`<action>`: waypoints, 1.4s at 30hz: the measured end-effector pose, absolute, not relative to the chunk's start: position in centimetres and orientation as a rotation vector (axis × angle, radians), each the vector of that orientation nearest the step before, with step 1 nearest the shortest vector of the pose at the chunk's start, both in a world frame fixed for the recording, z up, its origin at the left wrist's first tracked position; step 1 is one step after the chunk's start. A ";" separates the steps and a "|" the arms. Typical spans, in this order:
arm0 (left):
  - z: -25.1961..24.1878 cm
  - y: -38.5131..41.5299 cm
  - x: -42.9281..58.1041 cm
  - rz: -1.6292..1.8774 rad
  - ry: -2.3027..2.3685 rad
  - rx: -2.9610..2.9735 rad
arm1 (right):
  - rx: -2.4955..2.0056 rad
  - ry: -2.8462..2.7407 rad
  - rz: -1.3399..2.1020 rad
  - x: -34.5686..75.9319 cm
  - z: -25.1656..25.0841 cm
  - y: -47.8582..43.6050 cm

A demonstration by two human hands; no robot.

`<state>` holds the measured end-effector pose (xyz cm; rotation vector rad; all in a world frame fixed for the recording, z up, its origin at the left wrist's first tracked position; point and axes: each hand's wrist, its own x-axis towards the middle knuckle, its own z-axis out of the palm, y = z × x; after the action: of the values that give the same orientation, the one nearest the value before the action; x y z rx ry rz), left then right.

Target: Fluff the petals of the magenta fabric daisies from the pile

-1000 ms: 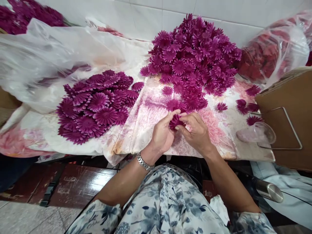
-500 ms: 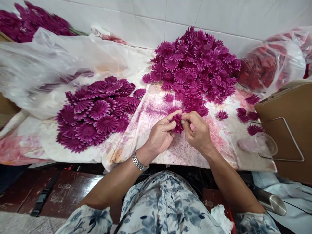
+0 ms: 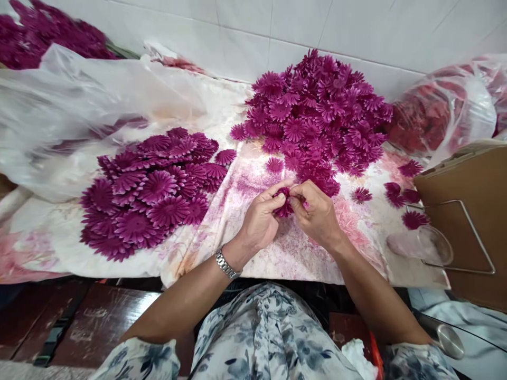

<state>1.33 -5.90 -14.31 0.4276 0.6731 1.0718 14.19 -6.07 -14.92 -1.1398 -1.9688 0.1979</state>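
Observation:
Between my hands, just above the cloth, is a small purple artificial flower [image 3: 283, 207]. My left hand [image 3: 261, 216], with a metal watch on the wrist, pinches it from the left between thumb and fingers. From the right, my right hand [image 3: 319, 214] has thumb and forefinger pinched at the flower's petals. My fingers cover part of the flower. Right behind my hands rises a tall heap of small purple flower pieces [image 3: 317, 116]. A lower pile of larger, flat purple flower layers [image 3: 146, 195] lies to the left of my left hand.
A stained floral cloth [image 3: 253, 264] covers the table. Clear plastic sheeting [image 3: 99, 95] lies at the left. On the right stand a cardboard box [image 3: 471, 221], a tipped plastic cup [image 3: 422, 245] and a bag of red petals [image 3: 431, 111]. A tiled wall [image 3: 237, 31] bounds the back.
The flower has turned a little between my fingers. My right hand has shifted slightly left and down. The camera view has tilted slightly; the piles look the same.

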 end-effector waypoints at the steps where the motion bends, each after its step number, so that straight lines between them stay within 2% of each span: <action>1: -14.4 -5.9 1.3 1.077 0.684 0.427 | -1.133 -1.986 0.172 14.2 -15.0 -6.0; 10: -15.5 -5.5 1.0 1.186 0.696 0.384 | -1.305 -1.759 0.433 15.0 -13.8 -5.9; 17: -15.4 -5.7 0.9 1.154 0.686 0.343 | -1.414 -1.829 -0.239 17.5 -12.0 -2.5; 22: -15.5 -5.6 0.9 1.144 0.662 0.320 | -1.106 -2.220 0.018 15.2 -14.0 -3.7; 26: -15.6 -5.6 0.9 1.097 0.655 0.309 | -1.042 -2.213 0.099 14.0 -15.1 -4.4; 31: -15.8 -5.5 0.8 1.155 0.686 0.355 | -1.130 -2.074 -0.001 14.8 -14.5 -3.4; 37: -15.6 -5.6 0.5 1.164 0.683 0.326 | -1.489 -1.835 -0.341 18.0 -12.9 -0.7; 39: -15.6 -5.5 0.6 1.169 0.695 0.312 | -1.437 -1.913 -0.294 17.8 -12.7 -0.9; 42: -15.6 -5.4 0.7 1.165 0.691 0.316 | -1.184 -2.190 -0.001 15.9 -13.3 -2.3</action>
<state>0.68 -5.40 -15.59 0.3164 0.6907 1.1650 15.88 -2.30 -13.34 -1.1837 -2.1902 -0.0015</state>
